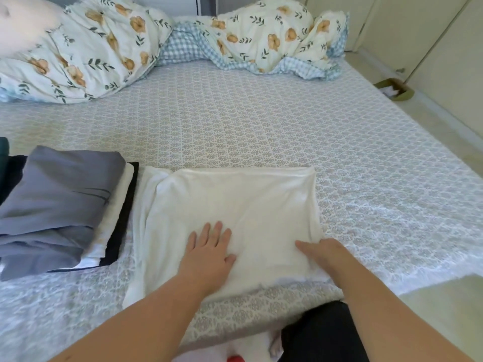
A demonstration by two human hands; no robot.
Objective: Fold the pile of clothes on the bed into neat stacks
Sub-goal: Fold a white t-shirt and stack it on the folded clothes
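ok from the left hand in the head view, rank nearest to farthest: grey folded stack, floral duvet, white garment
1. white garment, directly under the left hand
2. grey folded stack, to its left
3. floral duvet, at the bed's far end

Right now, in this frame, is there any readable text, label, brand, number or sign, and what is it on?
None can be read.
White garment under the left hand and right hand: plain, no print showing.
Grey folded garment on the stack: a few dark stripes, no letters.
Bedsheet and floral duvet: patterns only.
Small box on the floor: too small to tell.
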